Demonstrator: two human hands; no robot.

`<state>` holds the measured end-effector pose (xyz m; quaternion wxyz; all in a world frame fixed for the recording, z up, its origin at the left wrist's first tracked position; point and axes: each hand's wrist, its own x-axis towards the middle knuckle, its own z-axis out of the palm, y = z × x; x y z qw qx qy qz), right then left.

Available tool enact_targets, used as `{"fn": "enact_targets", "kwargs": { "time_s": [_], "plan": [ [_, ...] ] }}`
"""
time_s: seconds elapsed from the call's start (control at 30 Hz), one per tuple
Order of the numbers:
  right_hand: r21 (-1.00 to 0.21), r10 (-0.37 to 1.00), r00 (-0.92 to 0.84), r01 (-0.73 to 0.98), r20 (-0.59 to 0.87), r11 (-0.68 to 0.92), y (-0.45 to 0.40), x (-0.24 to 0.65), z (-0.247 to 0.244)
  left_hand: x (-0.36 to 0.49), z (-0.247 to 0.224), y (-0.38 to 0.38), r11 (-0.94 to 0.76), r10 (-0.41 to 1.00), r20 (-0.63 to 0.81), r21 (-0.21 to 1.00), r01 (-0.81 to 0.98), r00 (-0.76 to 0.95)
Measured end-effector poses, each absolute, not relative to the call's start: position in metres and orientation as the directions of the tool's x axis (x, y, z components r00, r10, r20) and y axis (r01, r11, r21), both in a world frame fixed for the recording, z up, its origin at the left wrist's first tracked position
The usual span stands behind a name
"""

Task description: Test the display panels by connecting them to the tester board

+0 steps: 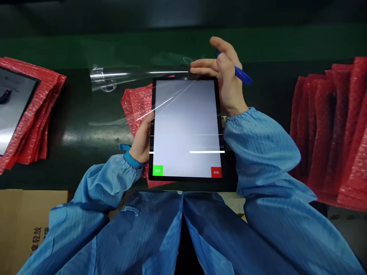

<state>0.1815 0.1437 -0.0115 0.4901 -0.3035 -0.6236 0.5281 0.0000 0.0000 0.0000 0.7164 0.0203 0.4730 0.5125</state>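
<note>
A tablet [186, 122] with a lit white screen is held upright in the view, with a green box at its lower left corner and a red one at its lower right. My left hand [142, 139], with a blue wrist strap, grips its left edge. At the top right edge is my right hand [228, 76], a blue pen [243, 75] tucked between thumb and fingers. Its stretched fingertips touch a small dark piece [189, 73] at the tablet's top edge. A clear plastic film [123, 76] extends from there to the left. Red bubble bags [137, 103] lie under the tablet.
To the left, another tablet [14, 99] rests on a stack of red bubble bags [47, 110]. Many more red bubble bags [323, 126] stand in a row on the right. Below the dark green table [86, 141] is a cardboard box [25, 221] at lower left.
</note>
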Motion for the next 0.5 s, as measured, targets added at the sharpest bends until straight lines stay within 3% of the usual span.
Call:
{"fn": "enact_targets", "kwargs": {
  "time_s": [0.13, 0.3, 0.5],
  "plan": [
    [-0.975, 0.927, -0.305, -0.098, 0.220, 0.200, 0.145, 0.180, -0.017, -0.001, 0.000, -0.002, 0.538, 0.706, -0.706, 0.492, -0.684, 0.048],
    [-0.990, 0.945, -0.303, 0.027, 0.121, 0.136, 0.150, 0.179, -0.023, -0.003, -0.002, -0.004, 0.506, 0.794, -0.593, 0.519, -0.689, 0.136],
    [-0.982, 0.928, -0.338, 0.043, 0.159, 0.183, 0.151, 0.180, -0.031, -0.003, -0.001, -0.004, 0.496, 0.734, -0.677, 0.487, -0.719, 0.047]
  ]
}}
